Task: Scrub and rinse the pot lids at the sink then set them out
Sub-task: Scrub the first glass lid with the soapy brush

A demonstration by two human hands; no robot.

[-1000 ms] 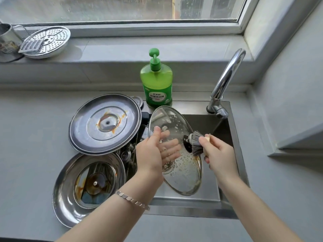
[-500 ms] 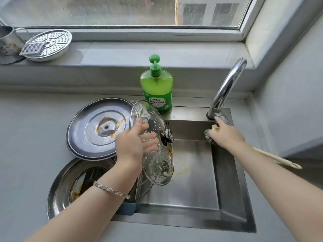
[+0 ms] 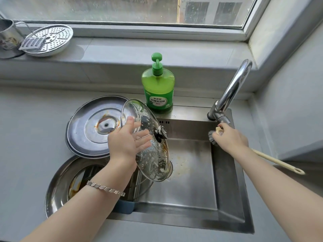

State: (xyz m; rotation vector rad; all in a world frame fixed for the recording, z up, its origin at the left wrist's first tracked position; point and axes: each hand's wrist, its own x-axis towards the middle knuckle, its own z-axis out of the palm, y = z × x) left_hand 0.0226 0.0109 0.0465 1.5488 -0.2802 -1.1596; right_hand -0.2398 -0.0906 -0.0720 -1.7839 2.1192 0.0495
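Note:
My left hand (image 3: pixel 125 142) holds a soapy glass lid (image 3: pixel 153 161) tilted on edge over the left side of the sink (image 3: pixel 225 172), thumb on the near face and fingers spread behind the glass. Its black knob (image 3: pixel 161 132) faces right. My right hand (image 3: pixel 230 138) grips a dish brush (image 3: pixel 211 136) close to its bristle head, right under the base of the faucet (image 3: pixel 232 89); the pale handle sticks out past my forearm. Two stained steel lids lie left of the sink: one (image 3: pixel 87 133) further back, one (image 3: pixel 56 187) nearer.
A green dish soap bottle (image 3: pixel 158 91) stands on the sink's back rim. A perforated steamer plate (image 3: pixel 50 39) with a small grater and a metal mug (image 3: pixel 7 35) sit on the windowsill at far left. No water runs from the faucet. Grey counter surrounds the sink.
My right hand took the brush off the glass lid and moved right and back to the faucet base. My left hand carried the lid left, and it is now tilted knob-side right.

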